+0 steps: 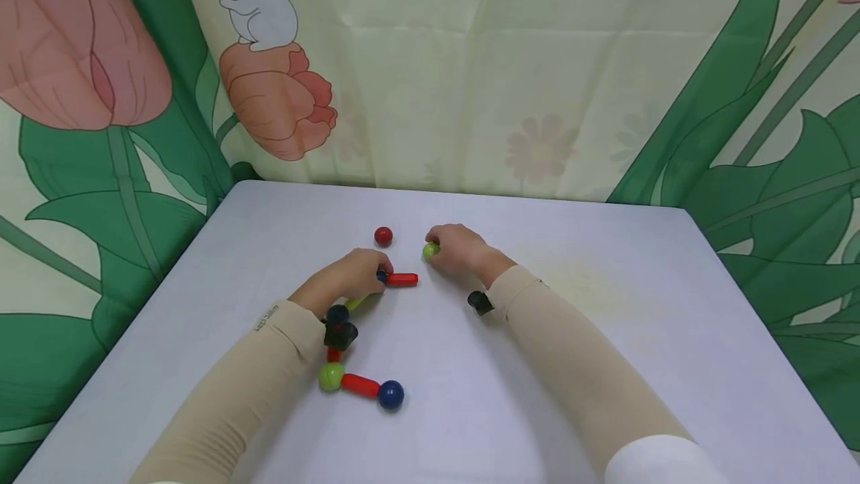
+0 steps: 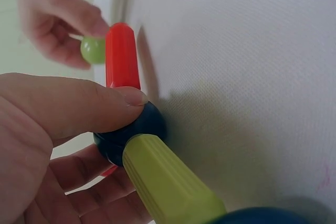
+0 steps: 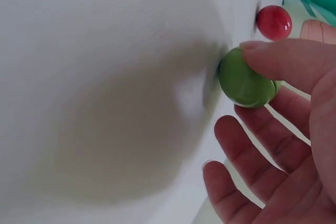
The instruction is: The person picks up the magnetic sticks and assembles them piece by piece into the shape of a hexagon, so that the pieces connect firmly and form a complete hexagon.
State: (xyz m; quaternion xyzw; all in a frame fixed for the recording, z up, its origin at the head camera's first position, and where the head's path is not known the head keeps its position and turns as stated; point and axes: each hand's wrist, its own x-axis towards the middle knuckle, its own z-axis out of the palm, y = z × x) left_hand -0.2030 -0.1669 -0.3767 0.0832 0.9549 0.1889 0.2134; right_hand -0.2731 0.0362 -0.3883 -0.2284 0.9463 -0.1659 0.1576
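My left hand (image 1: 356,273) pinches a dark blue ball (image 2: 131,132) between thumb and fingers. A red rod (image 1: 402,279) points out of that ball toward the right, and a yellow-green rod (image 2: 170,179) runs back from it to another blue ball (image 1: 337,314). The chain continues nearer by a red rod (image 1: 334,355), a green ball (image 1: 331,376), a second red rod (image 1: 360,385) and a blue ball (image 1: 390,395). Farther right, my right hand (image 1: 460,249) holds a loose green ball (image 3: 245,80) between thumb and fingers, just past the red rod's tip.
A single red ball (image 1: 383,236) lies on the white tabletop (image 1: 578,364) beyond the left hand. Dark wrist cameras sit at both cuffs, the left one (image 1: 340,334) overlapping part of the chain. Behind the table hangs a printed curtain (image 1: 470,95).
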